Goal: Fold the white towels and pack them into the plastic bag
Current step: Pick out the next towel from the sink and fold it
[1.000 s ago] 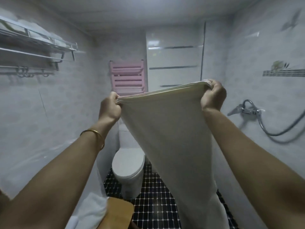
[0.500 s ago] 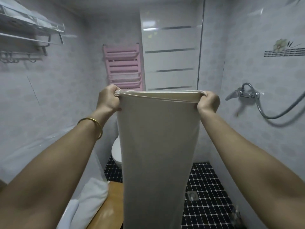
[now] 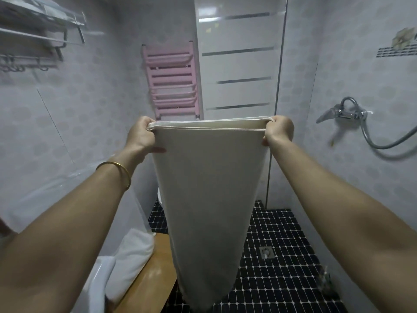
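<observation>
My left hand (image 3: 141, 134) and right hand (image 3: 279, 131) each grasp a top corner of the folded white towel (image 3: 207, 199), which hangs mid-frame above the worktop (image 3: 146, 281).

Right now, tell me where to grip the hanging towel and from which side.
Grip the towel at its two top corners, coming in from the outer sides, as the left hand and right hand do. The stacked hems end there, so one pinch probably catches every layer, and the long length hangs straight below.
</observation>
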`<state>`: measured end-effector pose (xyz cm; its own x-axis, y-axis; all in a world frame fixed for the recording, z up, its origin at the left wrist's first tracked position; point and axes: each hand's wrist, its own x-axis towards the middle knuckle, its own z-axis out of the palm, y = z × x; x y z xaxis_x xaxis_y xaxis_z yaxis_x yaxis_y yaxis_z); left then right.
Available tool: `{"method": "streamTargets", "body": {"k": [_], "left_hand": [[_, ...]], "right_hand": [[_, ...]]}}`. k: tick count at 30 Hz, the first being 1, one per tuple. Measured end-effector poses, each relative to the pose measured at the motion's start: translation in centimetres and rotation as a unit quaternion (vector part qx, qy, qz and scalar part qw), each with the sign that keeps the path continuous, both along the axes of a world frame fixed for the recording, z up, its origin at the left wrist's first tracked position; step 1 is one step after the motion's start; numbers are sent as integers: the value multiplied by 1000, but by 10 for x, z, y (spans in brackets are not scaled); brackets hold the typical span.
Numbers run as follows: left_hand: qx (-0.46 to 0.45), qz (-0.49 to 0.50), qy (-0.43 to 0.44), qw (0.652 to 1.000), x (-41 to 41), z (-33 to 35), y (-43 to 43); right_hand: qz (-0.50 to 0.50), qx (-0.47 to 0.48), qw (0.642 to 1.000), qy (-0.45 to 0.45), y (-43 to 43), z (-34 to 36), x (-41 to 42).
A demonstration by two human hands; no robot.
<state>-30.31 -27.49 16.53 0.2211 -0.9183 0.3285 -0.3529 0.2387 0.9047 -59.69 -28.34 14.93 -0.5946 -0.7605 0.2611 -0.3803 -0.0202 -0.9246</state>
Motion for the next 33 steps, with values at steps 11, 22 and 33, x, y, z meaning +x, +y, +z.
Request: {"method": "streamTargets", "body": {"k": [11, 22, 33], "left_hand": [[26, 9, -33, 999, 0, -25, -10], [-59, 65, -11, 996, -5, -26, -13], [-60, 144, -255, 954, 45, -23, 5]], "right_hand": [[-46, 33, 997, 61, 3, -24, -8], [248, 13, 943, -221, 18, -38, -10], [406, 6, 909, -91, 9, -64, 11]]}}
